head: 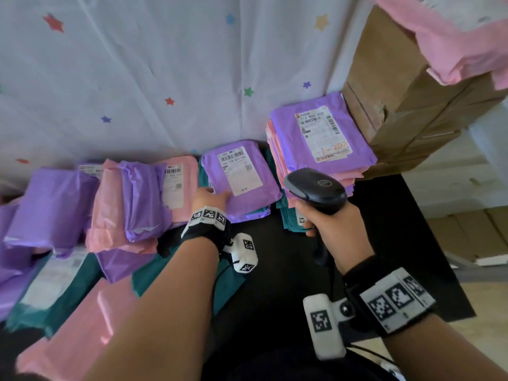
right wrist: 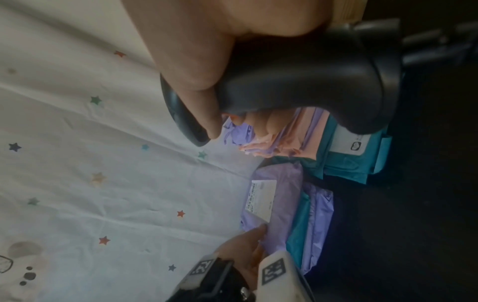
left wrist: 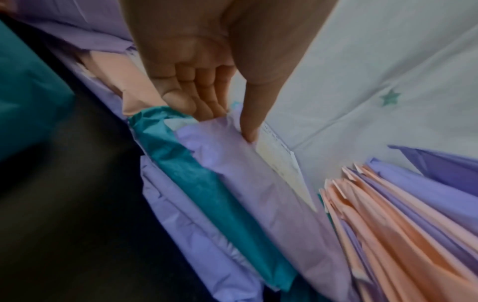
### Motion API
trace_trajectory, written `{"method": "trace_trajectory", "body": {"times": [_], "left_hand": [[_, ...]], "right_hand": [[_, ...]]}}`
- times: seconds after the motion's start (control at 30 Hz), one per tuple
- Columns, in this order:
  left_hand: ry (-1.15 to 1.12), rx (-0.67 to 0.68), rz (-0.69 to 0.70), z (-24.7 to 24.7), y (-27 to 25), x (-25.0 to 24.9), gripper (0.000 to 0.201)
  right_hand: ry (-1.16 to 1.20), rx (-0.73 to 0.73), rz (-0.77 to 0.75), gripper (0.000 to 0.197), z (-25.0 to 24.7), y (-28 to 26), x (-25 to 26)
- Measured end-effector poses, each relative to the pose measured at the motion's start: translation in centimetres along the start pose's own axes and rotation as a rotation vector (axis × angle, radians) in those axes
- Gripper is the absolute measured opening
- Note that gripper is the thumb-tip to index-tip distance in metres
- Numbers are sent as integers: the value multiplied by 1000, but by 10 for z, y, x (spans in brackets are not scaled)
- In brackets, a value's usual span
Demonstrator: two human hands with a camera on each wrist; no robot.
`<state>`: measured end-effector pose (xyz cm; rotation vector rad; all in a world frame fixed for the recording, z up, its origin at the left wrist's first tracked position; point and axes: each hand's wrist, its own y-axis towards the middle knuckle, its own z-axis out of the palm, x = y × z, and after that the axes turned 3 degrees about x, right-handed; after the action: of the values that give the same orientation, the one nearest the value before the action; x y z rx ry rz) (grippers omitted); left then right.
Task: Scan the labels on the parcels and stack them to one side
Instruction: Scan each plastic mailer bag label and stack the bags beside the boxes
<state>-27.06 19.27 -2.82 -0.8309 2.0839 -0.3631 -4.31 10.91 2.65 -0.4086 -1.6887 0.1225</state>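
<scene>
Purple parcel [head: 242,177] at frame centre, left hand [head: 211,200] pinching its near-left corner; right hand [head: 327,226] clasps barcode scanner [head: 316,189] beside it.

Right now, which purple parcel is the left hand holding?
The purple parcel with its label up, atop the teal one, left of the tall stack; the left hand grips its near-left edge.

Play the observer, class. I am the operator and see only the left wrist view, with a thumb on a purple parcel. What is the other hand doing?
Observer: The right hand grips a black scanner, its head pointed toward the parcels.
Operator: Is the label facing up?
Observer: Yes. The purple parcel shows its white label, with the barcode along the far edge.
Operator: What tops the stack beside it?
Observer: The stack is topped by another purple parcel, whose label has red handwriting. Cardboard boxes stand behind it.
</scene>
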Motion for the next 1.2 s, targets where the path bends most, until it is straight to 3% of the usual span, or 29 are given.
{"method": "trace_trajectory", "body": {"times": [0.1,0.23,0.33,0.5,0.67,0.77,1.2], "left_hand": [[20,29,30,-4,3,-6,23],[-4,24,38,-10,-3,-10,19],[-56,13,38,-13,-13,-7,3],[-183,-30,107,-24,-41,8,29],[-323,-86,229,-42,-63,19,30],[-326,-69,314,-52,-72,22,20],[-483,-75,370,-60,-84,22,18]], "right_hand": [[18,-7,-21,16,1,-1,2],[8,-6,-29,18,2,-4,5],[-20,-11,-17,18,3,-8,6],[28,31,-89,11,13,-19,15],[80,87,-129,7,25,-32,27],[96,109,-139,7,34,-38,34],[103,155,-145,10,41,-54,43]]}}
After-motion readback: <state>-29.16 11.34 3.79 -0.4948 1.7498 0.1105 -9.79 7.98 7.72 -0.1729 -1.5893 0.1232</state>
